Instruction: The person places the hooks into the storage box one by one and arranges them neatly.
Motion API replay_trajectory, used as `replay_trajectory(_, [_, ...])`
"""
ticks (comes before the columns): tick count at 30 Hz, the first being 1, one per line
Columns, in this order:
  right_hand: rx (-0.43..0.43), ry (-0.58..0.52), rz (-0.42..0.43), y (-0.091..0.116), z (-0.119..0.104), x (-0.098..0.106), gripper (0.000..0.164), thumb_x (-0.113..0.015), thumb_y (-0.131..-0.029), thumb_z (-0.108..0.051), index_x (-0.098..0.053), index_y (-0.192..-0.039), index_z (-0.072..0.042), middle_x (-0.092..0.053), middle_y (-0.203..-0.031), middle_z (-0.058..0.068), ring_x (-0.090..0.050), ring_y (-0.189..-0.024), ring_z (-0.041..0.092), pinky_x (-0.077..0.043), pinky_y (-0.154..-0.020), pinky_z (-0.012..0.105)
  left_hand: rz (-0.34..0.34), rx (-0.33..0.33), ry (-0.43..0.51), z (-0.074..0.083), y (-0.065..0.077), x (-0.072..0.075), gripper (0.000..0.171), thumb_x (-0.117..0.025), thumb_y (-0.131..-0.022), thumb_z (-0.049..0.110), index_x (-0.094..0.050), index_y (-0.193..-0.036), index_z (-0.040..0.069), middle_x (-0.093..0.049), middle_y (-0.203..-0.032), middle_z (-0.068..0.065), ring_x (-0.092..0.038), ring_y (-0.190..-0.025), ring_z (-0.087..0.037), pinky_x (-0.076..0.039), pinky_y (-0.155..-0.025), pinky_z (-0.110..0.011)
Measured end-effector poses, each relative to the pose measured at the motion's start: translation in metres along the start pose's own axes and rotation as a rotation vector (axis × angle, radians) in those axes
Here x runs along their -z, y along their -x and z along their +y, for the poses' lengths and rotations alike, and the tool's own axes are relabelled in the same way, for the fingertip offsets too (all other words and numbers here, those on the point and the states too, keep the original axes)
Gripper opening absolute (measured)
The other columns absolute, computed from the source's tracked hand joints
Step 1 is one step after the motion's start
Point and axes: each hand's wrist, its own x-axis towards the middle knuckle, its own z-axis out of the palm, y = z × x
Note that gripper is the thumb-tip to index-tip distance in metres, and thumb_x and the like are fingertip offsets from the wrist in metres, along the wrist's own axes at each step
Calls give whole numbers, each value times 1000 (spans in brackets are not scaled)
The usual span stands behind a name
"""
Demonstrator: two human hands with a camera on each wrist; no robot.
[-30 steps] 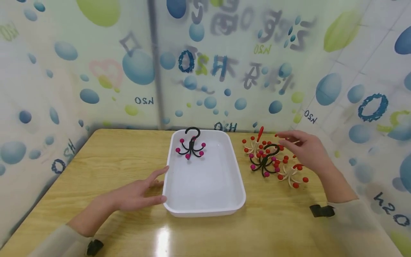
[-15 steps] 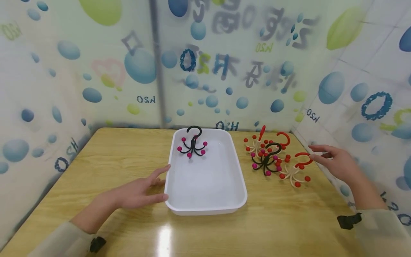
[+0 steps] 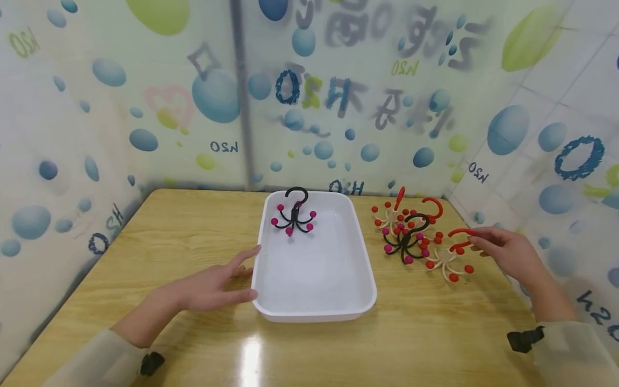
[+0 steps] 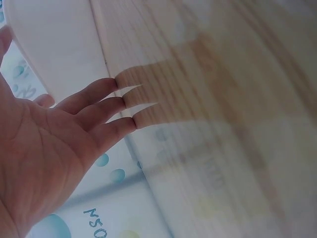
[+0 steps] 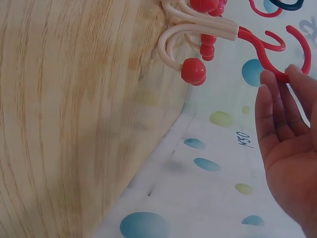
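A small enclosed nook, home or workplace unclear: beyond and to either side of the fingers (image 3: 244,257) stand bubble-printed panels (image 3: 271,134) with mirrored "H2O" lettering (image 3: 312,92); below them spreads a wood-grain counter (image 3: 203,226).

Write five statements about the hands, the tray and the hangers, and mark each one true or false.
1. The right hand pinches the red hook of a cream hanger. True.
2. The left hand is at the left side of the white tray. True.
3. Two hangers are in the tray. False: only one is, a black hanger with pink balls.
4. The hanger in the right hand has green balls. False: its balls are red.
5. Another black hanger is to the tray's right. True.
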Motion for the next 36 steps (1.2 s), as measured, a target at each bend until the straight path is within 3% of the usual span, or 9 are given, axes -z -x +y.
replay_trajectory(14, [-10, 20, 86, 14, -12, 11, 49, -56, -103, -48, -65, -130, -8, -71, -117, 20, -61, -80, -3, -53, -64, 17, -16, 25, 9, 2, -6, 1, 89, -58, -94, 66, -2, -161, 46, -48, -156, -4, -40, -147, -39, -29, -117, -67])
replay_trajectory(21, [16, -36, 152, 25, -26, 19, 45, -61, -102, -43, -65, -128, -7, -69, -95, -17, -62, -77, -3, -53, -63, 16, -12, 22, 3, 2, -4, 2, 88, -57, -95, 65, -3, -162, 44, -48, -157, -9, -40, -147, -42, -29, -117, -68])
replay_trajectory(24, [34, -48, 146, 29, -36, 21, 42, -62, -101, -41, -65, -126, -8, -67, -91, -23, -65, -75, -1, -54, -63, 16, -13, 29, 8, 1, -4, 2, 89, -58, -95, 66, -3, -162, 45, -48, -157, -7, -40, -147, -41, -29, -117, -68])
replay_trajectory(30, [84, -79, 109, 37, -67, 21, 32, -65, -101, -38, -68, -121, -13, -73, -91, -10, -66, -75, 5, -53, -61, 21, -16, 36, 19, 0, -3, 0, 88, -58, -93, 68, -3, -160, 50, -48, -157, -4, -40, -147, -39, -29, -118, -67])
replay_trajectory(36, [219, -166, 91, 38, -100, 9, 21, -68, -100, -26, -71, -115, -12, -73, -88, -5, -67, -73, 11, -55, -60, 23, 2, 5, 3, 0, -1, -1, 90, -57, -94, 67, -6, -163, 40, -51, -155, -6, -43, -145, -40, -31, -116, -67])
